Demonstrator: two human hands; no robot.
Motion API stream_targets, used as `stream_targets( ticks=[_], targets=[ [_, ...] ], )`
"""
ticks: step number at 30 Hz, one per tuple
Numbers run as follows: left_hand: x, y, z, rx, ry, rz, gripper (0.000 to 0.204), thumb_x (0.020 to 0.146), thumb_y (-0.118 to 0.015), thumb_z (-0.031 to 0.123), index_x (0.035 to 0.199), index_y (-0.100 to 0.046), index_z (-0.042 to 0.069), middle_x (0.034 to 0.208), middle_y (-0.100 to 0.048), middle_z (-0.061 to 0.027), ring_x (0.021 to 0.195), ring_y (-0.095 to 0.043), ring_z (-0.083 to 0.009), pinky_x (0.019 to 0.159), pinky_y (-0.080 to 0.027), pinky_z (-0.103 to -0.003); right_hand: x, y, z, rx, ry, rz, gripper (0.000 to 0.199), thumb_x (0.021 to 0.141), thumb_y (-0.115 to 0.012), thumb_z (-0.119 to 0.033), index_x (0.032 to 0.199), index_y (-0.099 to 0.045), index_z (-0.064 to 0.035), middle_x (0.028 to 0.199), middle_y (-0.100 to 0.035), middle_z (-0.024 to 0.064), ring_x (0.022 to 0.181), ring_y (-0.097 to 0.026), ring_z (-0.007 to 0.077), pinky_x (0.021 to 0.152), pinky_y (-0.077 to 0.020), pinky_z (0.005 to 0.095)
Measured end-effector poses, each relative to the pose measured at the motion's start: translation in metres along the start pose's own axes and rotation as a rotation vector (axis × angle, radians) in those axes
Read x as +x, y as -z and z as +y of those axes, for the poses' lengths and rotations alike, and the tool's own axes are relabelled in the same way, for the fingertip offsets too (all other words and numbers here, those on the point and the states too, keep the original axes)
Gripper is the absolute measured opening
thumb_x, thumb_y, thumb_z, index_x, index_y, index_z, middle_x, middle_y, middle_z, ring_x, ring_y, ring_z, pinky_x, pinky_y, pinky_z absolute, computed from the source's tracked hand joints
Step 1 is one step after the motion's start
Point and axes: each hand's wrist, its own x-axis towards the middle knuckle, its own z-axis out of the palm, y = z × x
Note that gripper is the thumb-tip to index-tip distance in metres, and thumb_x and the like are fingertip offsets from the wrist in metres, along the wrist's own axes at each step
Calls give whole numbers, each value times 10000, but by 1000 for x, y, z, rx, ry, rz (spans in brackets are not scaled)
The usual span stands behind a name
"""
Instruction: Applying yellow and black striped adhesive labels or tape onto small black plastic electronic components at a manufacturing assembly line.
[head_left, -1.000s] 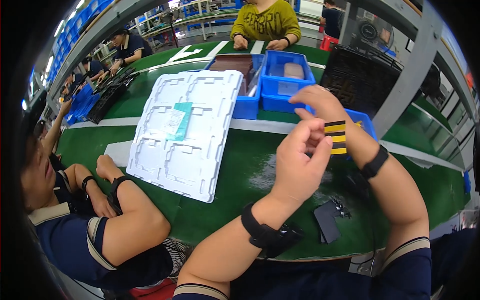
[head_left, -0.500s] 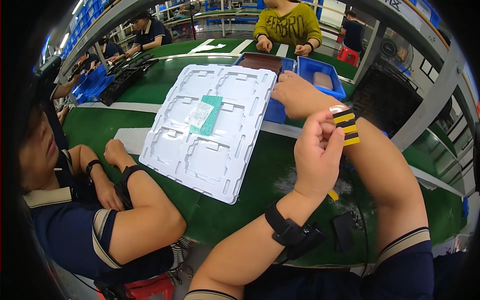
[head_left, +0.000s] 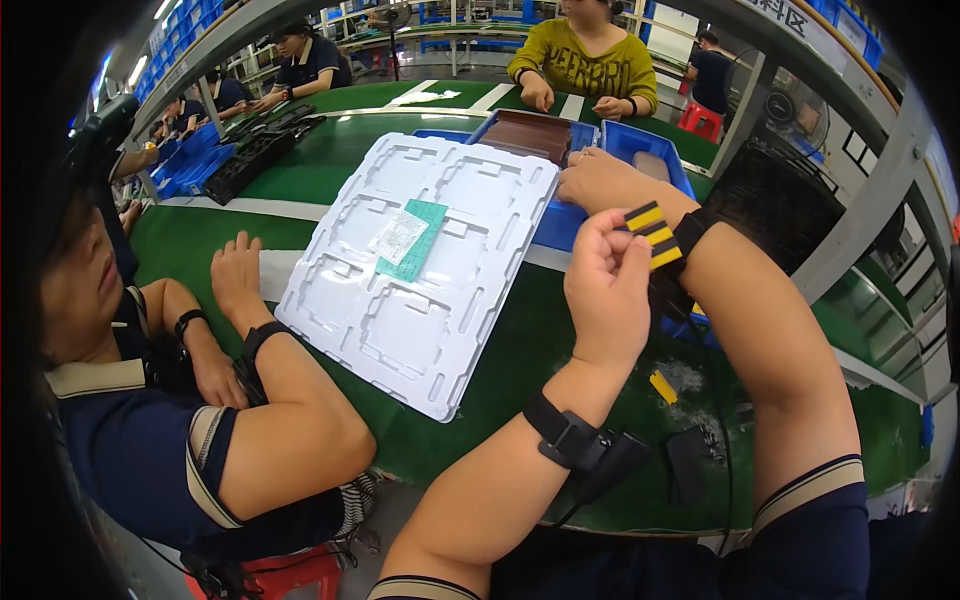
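Note:
My left hand is raised over the bench, pinching a small black-and-yellow striped sheet between thumb and fingers. Beyond it, my right hand reaches forward to the blue bins, close by the upper right corner of a white molded plastic tray. Its fingers curl downward, and whatever they grip is hidden. Brown flat pieces are stacked in the blue bin beside that hand. On the tray lie a green slotted card and a white printed label.
A second blue bin holds a pale block. Yellow scraps and a black object lie on the green bench. At my left a co-worker's forearm rests near the tray; another person works across the bench.
My left hand has shifted slightly left and lower, tilting the striped sheet. My right hand has moved a little right. The co-worker's hand at left has lifted and opened.

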Motion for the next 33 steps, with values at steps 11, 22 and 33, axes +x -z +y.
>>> stream_targets(
  ticks=[11,22,33],
  targets=[
    [11,5,-5,-68,54,115,295,864,-550,85,1124,-480,-37,858,-608,-60,716,-566,-103,645,-447,-214,-6,19,28,-145,52,235,41,687,-606,-151,705,-642,-141,753,-575,13,872,-540,197,754,-418,323],
    [6,-3,-14,-95,113,107,132,863,-571,87,963,-536,9,808,-601,-57,653,-566,-102,588,-448,-205,-148,80,17,143,-152,601,219,641,-664,-58,855,-659,-102,707,-523,68,763,-538,262,680,-446,375],
    [-23,-25,-36,15,266,-174,130,874,-571,103,962,-533,16,842,-615,-68,691,-585,-124,623,-463,-223,-336,41,-79,165,-624,789,400,555,-619,68,942,-667,-21,688,-525,67,692,-530,247,608,-448,337]
  ],
)
